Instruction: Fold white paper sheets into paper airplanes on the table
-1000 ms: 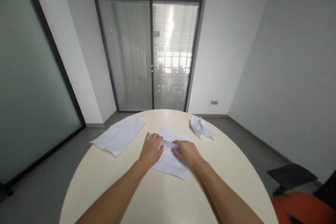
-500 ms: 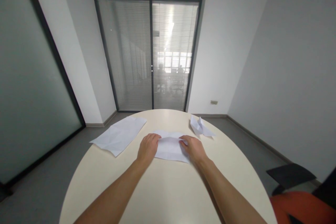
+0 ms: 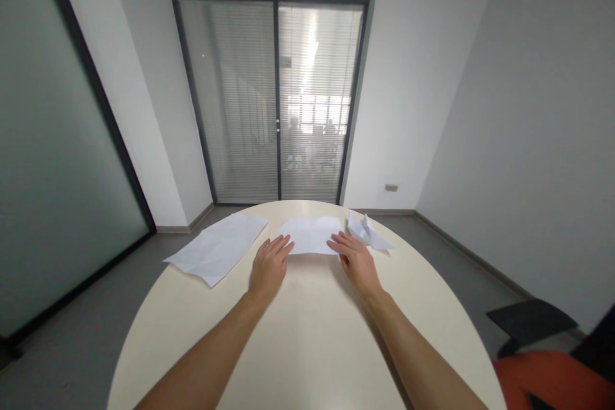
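Observation:
A white sheet of paper (image 3: 311, 235) with creases lies between my two hands on the far part of the round table. Its near edge sits slightly raised, casting a shadow below. My left hand (image 3: 270, 261) grips the sheet's near left corner, fingers over the top and the thumb hidden. At the near right corner, my right hand (image 3: 356, 261) has its fingers on the paper and its thumb tucked under. Just beyond my right hand rests a folded white paper (image 3: 369, 232) with raised points. A larger creased sheet (image 3: 221, 246) lies flat to the left.
The cream round table (image 3: 307, 346) fills the foreground. An orange and black chair (image 3: 548, 371) stands at the lower right, close to the table edge. Glass panels with blinds (image 3: 278, 96) stand behind the table, with walls on both sides.
The middle sheet has shifted away from me and now spreads farther back, where before its nearer part was turned toward me. My fingers have moved up slightly and straightened over it.

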`<action>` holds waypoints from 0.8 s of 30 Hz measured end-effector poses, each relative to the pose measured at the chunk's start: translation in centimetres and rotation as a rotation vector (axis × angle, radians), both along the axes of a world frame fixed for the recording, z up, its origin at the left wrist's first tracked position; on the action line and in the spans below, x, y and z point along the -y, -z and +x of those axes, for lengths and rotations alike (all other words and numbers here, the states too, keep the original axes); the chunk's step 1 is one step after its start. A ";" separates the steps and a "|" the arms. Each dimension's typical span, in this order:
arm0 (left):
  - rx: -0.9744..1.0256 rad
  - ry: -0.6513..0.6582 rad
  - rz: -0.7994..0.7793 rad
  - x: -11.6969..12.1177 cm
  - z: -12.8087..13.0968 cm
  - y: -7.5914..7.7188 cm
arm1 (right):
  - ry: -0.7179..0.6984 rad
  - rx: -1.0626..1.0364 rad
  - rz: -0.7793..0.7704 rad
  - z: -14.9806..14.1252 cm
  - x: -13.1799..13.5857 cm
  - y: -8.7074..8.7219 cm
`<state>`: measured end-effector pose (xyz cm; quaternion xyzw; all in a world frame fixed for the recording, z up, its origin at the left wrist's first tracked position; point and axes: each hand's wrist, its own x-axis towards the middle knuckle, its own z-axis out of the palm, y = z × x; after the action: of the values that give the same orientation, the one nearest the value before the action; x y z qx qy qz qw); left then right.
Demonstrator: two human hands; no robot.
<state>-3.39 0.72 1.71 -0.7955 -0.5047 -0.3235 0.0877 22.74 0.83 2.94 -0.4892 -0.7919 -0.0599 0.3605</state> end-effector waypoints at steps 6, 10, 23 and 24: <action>-0.013 0.032 -0.011 0.9 0.7 -0.6 | 0.023 0.054 -0.172 -0.9 0.7 -0.1; -0.074 0.043 -0.081 1.5 1.0 -1.0 | -0.029 0.117 -0.241 -1.5 1.6 -0.5; -0.126 0.250 -0.220 1.5 1.5 -0.6 | -0.022 0.137 -0.378 -2.5 2.0 -0.9; -0.119 0.301 -0.232 1.5 1.5 -0.4 | -0.079 0.135 -0.360 -2.7 2.0 -0.7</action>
<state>-1.86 -0.75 2.14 -0.8846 -0.4077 -0.2251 -0.0242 20.02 -1.15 3.60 -0.5090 -0.8308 0.0643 0.2155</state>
